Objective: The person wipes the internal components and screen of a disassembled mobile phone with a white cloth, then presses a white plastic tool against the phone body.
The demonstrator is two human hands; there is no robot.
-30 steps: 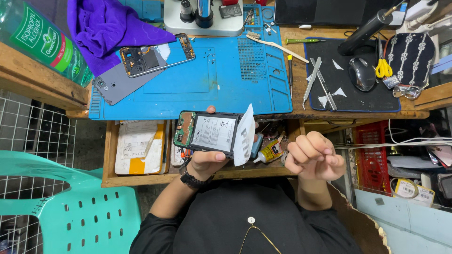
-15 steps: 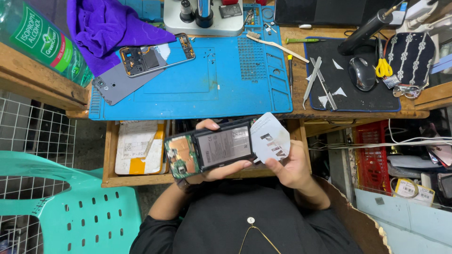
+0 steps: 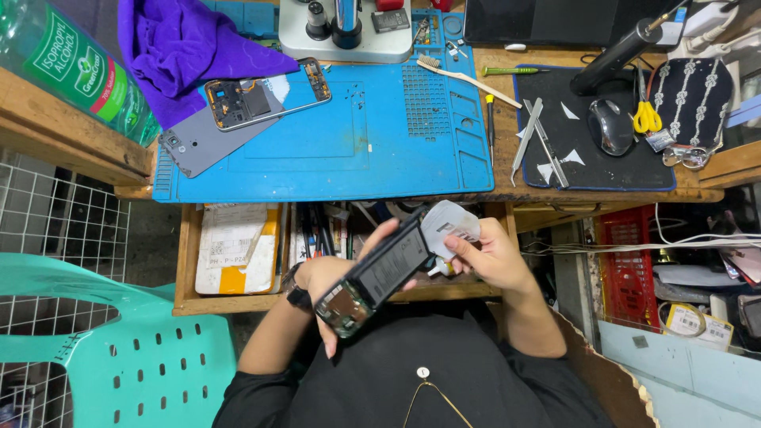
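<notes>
The opened phone (image 3: 379, 273) sits tilted in the left hand (image 3: 329, 279), held above the person's lap, just in front of the open wooden drawer (image 3: 238, 254) under the bench. Its back cover is off, so the dark battery and a green circuit board at the lower end are exposed. The left hand is curled around the phone from beneath, fingers wrapped on its far edge, gripping it firmly. The right hand (image 3: 491, 255) is closed around a small white squeeze bottle (image 3: 449, 225), tipped so that its nozzle points down toward the upper end of the phone; whether the tip touches the phone I cannot tell.

Judging by this, the work is midway: the phone is already stripped open, and liquid from the bottle appears to be going on near the battery. The battery looks to be in place, so loosening or lifting it seems not yet done, and nothing is reassembled.

On the blue mat (image 3: 380, 143) lies a second opened phone (image 3: 265, 93) on a grey back cover (image 3: 198, 147), well apart from the hands. Tweezers (image 3: 539, 143) rest unused on the black pad (image 3: 610, 150) to the right.
</notes>
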